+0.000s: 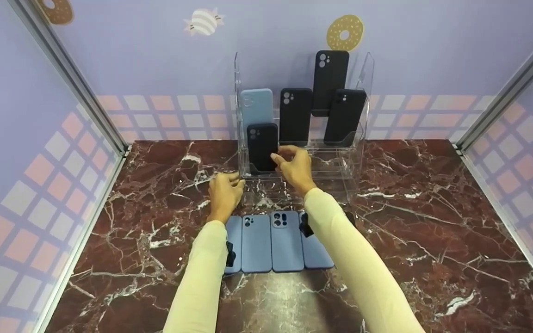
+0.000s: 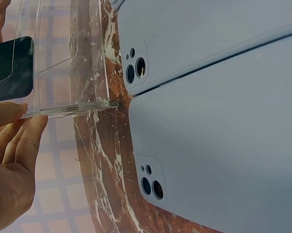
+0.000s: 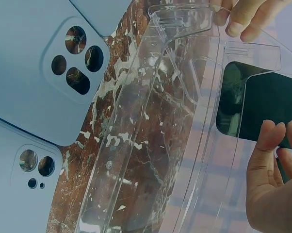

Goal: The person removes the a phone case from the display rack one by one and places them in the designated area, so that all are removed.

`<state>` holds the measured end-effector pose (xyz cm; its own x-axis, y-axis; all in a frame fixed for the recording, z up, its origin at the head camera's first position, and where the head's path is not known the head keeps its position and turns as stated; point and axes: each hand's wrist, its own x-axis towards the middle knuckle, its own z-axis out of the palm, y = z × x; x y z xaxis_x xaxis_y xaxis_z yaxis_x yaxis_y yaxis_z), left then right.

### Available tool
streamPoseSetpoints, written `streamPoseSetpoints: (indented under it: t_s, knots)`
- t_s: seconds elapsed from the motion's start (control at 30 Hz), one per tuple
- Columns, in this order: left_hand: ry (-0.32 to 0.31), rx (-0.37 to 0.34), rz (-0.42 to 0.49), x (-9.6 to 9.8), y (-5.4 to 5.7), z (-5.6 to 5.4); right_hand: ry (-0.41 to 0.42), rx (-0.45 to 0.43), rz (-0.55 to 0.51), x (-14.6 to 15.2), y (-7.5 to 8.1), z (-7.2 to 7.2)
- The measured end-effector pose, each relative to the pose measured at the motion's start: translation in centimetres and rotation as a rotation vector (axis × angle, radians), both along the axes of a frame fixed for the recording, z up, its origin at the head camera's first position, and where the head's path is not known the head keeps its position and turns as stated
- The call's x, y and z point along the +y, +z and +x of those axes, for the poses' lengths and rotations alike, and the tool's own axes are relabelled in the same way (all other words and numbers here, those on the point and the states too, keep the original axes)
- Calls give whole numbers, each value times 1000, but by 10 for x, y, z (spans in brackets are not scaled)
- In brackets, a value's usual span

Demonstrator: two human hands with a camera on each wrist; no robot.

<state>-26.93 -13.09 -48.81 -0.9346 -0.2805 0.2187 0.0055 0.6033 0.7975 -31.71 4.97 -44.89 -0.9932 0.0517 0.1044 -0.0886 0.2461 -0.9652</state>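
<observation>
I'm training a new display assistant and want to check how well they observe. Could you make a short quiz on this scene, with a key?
1. How many dark cases stand on the clear stand?
2. True or false: the left hand is holding one of the dark cases.
3. The case just behind the one that the right hand touches is:
A) dark
B) light blue
C) pink

Key:
1. Four.
2. False; it grips the left side of the clear stand.
3. B.
</observation>
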Motion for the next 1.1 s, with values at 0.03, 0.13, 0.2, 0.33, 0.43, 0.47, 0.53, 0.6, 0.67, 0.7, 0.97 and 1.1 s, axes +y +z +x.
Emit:
streamPoseSetpoints:
  t_s: [0.03, 0.13, 0.2, 0.33, 0.43, 0.47, 0.53, 0.6, 0.67, 0.7, 0.97, 1.1]
  knots:
    - [0, -1, 0, 0, 0, 0, -6, 2, -1, 0, 0, 0]
    - [0, -8, 1, 0, -1, 0, -19, 8, -10, -1, 0, -1]
    - [-3, -6, 0, 0, 0, -1, -24, 14, -11, -1, 1, -1]
    - [-11, 4, -11, 0, 0, -1, -33, 20, -8, 0, 1, -1]
    - [-10, 7, -18, 0, -1, -1, -35, 19, -12, 0, -1, -1]
    - [-9, 6, -20, 0, -1, -1, -33, 20, -14, 0, -1, -1]
    - [-7, 7, -24, 0, -1, -1, -27, 23, -25, 0, -2, -1]
    - [-9, 11, -27, 0, -1, -1, -22, 29, -37, 0, -2, -1]
    - [-7, 13, -25, 0, -1, -1, -22, 42, -42, 0, -2, -1]
    - [-6, 14, -24, 0, -1, -1, -21, 52, -43, 0, -3, -1]
    - [1, 14, -15, 0, -2, -1, -64, 178, 18, -1, -5, 1]
    - [1, 6, -9, 0, -1, -1, -115, 265, -12, 1, 0, 3]
